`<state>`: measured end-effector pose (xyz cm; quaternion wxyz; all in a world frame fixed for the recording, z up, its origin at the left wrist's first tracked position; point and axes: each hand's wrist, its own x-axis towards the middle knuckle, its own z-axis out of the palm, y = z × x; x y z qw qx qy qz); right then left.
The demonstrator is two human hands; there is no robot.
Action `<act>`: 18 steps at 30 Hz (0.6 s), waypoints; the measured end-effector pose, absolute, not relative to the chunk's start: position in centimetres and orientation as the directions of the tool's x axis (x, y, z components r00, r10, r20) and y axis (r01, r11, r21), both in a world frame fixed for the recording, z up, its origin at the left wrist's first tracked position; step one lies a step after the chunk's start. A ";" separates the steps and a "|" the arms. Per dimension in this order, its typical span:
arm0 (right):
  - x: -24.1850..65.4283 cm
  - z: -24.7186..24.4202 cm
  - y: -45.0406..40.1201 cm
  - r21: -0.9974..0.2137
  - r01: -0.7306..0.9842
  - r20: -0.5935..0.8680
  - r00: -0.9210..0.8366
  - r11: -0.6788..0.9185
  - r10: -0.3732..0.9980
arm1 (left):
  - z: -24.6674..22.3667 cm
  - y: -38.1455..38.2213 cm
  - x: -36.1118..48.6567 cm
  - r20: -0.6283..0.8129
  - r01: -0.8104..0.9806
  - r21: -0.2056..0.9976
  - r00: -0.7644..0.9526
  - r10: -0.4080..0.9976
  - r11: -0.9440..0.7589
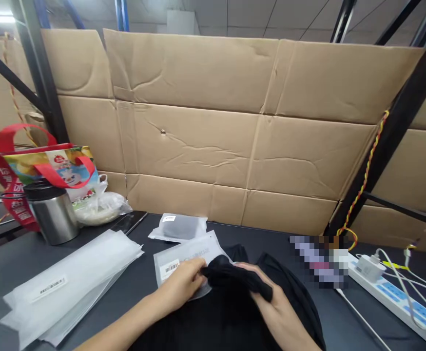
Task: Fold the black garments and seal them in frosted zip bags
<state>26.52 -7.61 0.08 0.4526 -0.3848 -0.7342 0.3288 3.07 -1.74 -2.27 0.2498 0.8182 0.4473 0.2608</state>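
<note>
Left hand [181, 283] closed in a pinch on gathered black fabric [231, 278], soft and matte; right hand [271, 301] palm-down, fingers curled over same fold. Fabric bunched above barcoded plastic bag [187, 256], touching it; stack of frosted bags [70, 287] farther left on dark tabletop [344, 312].

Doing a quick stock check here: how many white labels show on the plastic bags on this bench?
3. One barcode label on the stack of translucent bags, one barcode label on the bag beside the left hand, one small label on the dark-filled bag. More may be hidden within the stack.
</note>
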 end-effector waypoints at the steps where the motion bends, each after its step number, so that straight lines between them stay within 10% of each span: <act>1: 26.6 0.4 -7.3 -0.832 0.252 0.460 -0.185 0.494 0.869 | -2.4 -1.8 3.1 0.206 0.595 0.639 0.478 0.854 -0.487; 6: 25.3 0.4 -5.9 -0.636 0.397 0.627 -0.234 0.661 0.743 | -2.5 -2.1 3.1 0.227 0.579 0.649 0.472 0.852 -0.493; 11: 23.7 -1.5 -6.0 -0.354 0.508 0.328 -0.719 0.785 0.613 | -2.2 -1.4 2.6 0.223 0.559 0.687 0.445 0.867 -0.464; 18: 24.0 -1.8 -6.6 -0.304 0.563 0.192 -0.754 0.769 0.628 | -1.3 -2.1 2.8 0.335 0.594 0.627 0.378 0.863 -0.504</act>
